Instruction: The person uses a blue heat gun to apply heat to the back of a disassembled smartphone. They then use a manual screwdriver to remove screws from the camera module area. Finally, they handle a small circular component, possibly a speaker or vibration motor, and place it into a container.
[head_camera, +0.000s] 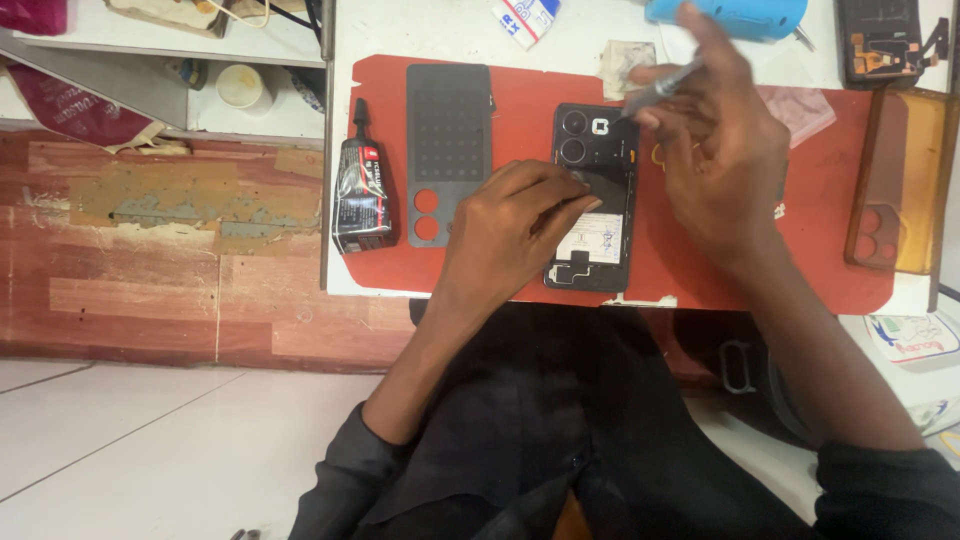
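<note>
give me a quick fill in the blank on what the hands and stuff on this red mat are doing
The left hand presses down on the opened ____ on the red mat.
The right hand holds a thin ____ tool.
The glue tube lies to the ____ of the grey back cover.

Missing words: phone; grey; left

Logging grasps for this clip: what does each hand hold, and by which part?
The right hand pinches a thin grey tool near its upper end. The left hand holds nothing; its fingertips press on the opened phone.
</note>
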